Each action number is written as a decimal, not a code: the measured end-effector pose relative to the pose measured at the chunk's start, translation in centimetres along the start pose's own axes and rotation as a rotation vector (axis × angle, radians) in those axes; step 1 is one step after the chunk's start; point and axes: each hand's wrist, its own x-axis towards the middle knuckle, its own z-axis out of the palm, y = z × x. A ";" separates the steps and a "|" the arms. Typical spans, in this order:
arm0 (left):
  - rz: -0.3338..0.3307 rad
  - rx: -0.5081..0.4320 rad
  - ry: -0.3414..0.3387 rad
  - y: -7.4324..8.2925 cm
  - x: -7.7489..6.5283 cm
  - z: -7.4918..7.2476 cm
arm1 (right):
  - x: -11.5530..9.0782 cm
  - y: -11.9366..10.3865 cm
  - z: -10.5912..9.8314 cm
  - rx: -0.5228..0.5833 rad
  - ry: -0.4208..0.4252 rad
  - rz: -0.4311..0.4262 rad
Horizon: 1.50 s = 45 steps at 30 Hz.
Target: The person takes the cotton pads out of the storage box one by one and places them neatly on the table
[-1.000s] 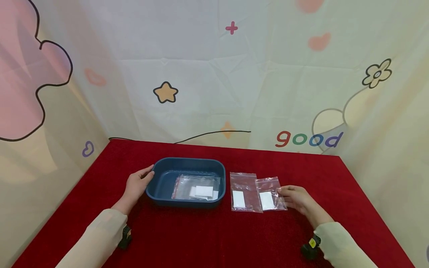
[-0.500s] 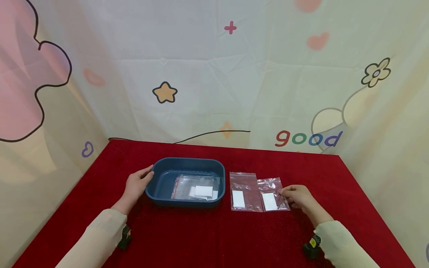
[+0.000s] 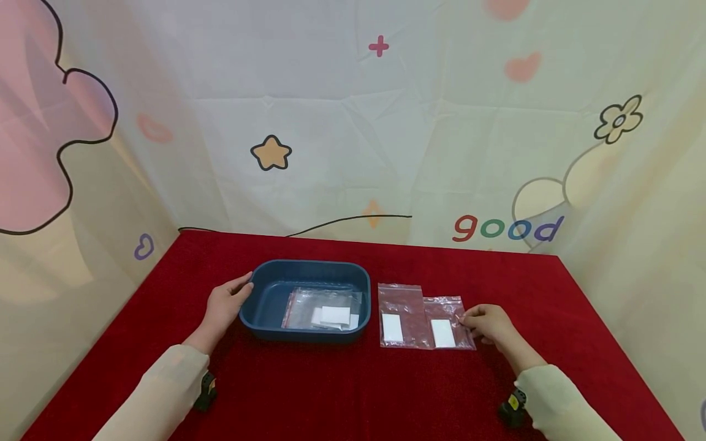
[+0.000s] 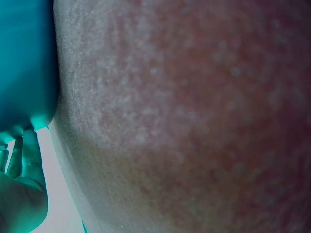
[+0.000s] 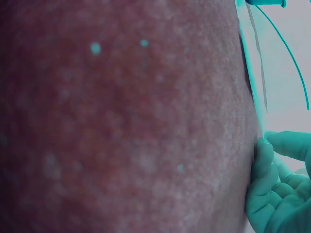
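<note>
A dark blue rectangular tub [image 3: 306,334] stands on the red cloth in the head view. Thumb and fingers of my left hand [image 3: 225,303] hold its left end at the rim; the left wrist view catches fingers [image 4: 32,158] against the outer wall. Inside lie several clear zip bags [image 3: 310,305] with white cards. To the right of the tub is a clear zip bag [image 3: 405,304] with a white card. Beside it, a smaller zip bag [image 3: 443,334], also with a white card, has its right edge pinched by my right hand [image 3: 493,321].
Red cloth [image 3: 309,392] covers the table. A pale printed curtain [image 3: 342,153] rises behind it and along both sides.
My right hand has shifted the smaller zip bag slightly right, and its top edge now sits a little lower and straighter. The left hand and tub stay where they were.
</note>
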 end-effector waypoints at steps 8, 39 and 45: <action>-0.001 -0.010 -0.001 0.0 0.0 0.0 | 0.0 0.1 0.0 -0.028 0.009 0.002; 0.020 -0.011 -0.003 -0.1 0.0 0.0 | 0.0 -0.7 -0.7 -0.076 -0.034 0.007; 0.013 -0.014 -0.009 -0.1 0.0 0.0 | 0.5 -1.8 -1.3 -0.057 -0.043 0.006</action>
